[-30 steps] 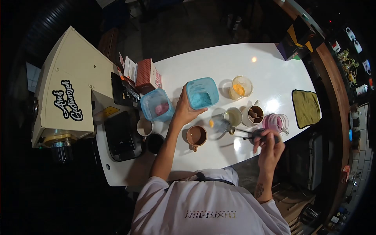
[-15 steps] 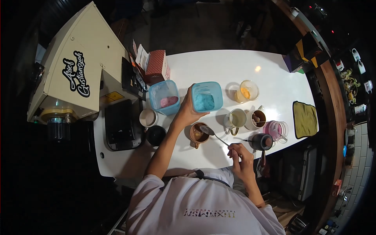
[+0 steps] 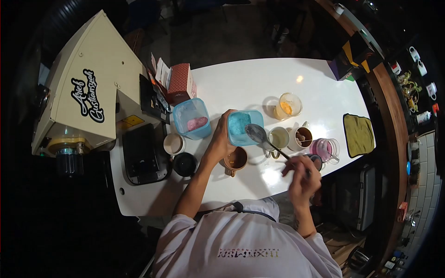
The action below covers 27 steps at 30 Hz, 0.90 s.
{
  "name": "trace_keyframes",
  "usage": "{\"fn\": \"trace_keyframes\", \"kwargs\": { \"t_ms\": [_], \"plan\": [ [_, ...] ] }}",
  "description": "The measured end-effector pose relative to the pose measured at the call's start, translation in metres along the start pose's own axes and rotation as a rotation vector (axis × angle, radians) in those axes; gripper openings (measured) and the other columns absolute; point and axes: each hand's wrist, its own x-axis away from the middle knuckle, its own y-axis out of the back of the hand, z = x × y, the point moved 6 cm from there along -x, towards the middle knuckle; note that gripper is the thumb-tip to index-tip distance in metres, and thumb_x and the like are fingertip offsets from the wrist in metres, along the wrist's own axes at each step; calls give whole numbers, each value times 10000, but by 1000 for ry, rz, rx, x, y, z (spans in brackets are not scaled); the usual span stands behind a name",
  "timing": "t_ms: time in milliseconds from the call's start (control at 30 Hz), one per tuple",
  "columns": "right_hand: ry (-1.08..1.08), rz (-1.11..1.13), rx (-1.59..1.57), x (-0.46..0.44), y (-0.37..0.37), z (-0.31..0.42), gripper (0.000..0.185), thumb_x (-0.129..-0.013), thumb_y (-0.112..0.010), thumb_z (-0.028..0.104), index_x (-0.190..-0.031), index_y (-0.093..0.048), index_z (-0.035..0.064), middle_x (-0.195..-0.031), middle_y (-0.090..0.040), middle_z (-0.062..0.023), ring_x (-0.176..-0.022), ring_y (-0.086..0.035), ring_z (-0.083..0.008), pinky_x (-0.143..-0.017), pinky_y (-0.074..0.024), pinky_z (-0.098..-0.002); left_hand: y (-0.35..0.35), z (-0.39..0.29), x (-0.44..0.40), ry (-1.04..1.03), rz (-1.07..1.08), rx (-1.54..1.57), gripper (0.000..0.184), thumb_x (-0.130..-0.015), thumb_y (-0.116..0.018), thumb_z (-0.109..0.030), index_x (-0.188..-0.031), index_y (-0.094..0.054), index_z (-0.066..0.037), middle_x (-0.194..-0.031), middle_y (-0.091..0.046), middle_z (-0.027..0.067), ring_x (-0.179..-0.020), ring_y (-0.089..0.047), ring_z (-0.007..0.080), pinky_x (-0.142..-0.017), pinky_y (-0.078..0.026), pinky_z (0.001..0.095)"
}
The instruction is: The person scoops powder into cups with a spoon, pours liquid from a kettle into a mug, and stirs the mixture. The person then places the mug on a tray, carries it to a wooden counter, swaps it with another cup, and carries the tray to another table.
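My left hand [image 3: 221, 138] is wrapped around the left side of a blue plastic container [image 3: 232, 139] with blue powder [image 3: 240, 123] inside. In my right hand [image 3: 303, 178] is the handle of a spoon [image 3: 256, 133]; its bowl hangs over the right part of that container. Whether the spoon bowl touches the container I cannot tell. A brown cup [image 3: 237, 159] with something brown inside stands just nearer to me than the container. Left of my left hand sits a second blue container [image 3: 191, 116] with pink powder in it.
White and black cups [image 3: 185, 164] stand at the left. Right are a yellow-filled glass [image 3: 290, 107], a light mug [image 3: 279, 137], a mug with brown contents [image 3: 303, 137] and a pink-filled glass jar [image 3: 330, 150]. A green cloth [image 3: 359, 135] lies far right; a beige machine [image 3: 88, 97] stands left.
The spoon has come up from the brown cup to the blue container, as my right hand moved up and to the right. My left hand still holds the container, which has dropped slightly lower in view.
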Motion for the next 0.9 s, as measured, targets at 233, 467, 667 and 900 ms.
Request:
{"fn": "trace_keyframes", "kwargs": {
  "t_ms": [233,467,667,900],
  "plan": [
    [-148,71,38,-13,-66,-45,91,-969,-568,-19,-966,-633,-82,-705,-652,-97,-579,-655,-125,-517,-535,-252,-3,-9,11,-120,-94,-80,900,-648,-798,25,-1430,-357,-32,-1436,-432,217,-1346,-425,425,-1134,-370,474],
    [-71,66,114,-16,-95,-52,75,-929,-619,-5,-952,-649,-70,-674,-647,-124,-556,-668,-169,-494,-518,-280,0,-17,12,-97,-50,-42,995,-598,-844,-2,-1446,-324,-35,-1457,-422,215,-1361,-416,428,-1140,-365,490],
    [-41,65,151,-14,-100,-58,97,-945,-601,3,-966,-644,-81,-686,-659,-133,-560,-670,-173,-495,-522,-282,-1,-12,10,-76,-56,-57,1011,-593,-868,-41,-1445,-323,-44,-1465,-411,213,-1363,-416,421,-1142,-365,492],
    [-284,139,-13,-12,-102,-72,109,-907,-610,-18,-999,-623,-76,-825,-683,-207,-643,-703,-287,-582,-546,-369,-1,-15,8,-89,-58,-93,1022,-580,-873,-31,-1444,-328,-47,-1456,-416,213,-1342,-438,416,-1130,-380,483]
  ]
}}
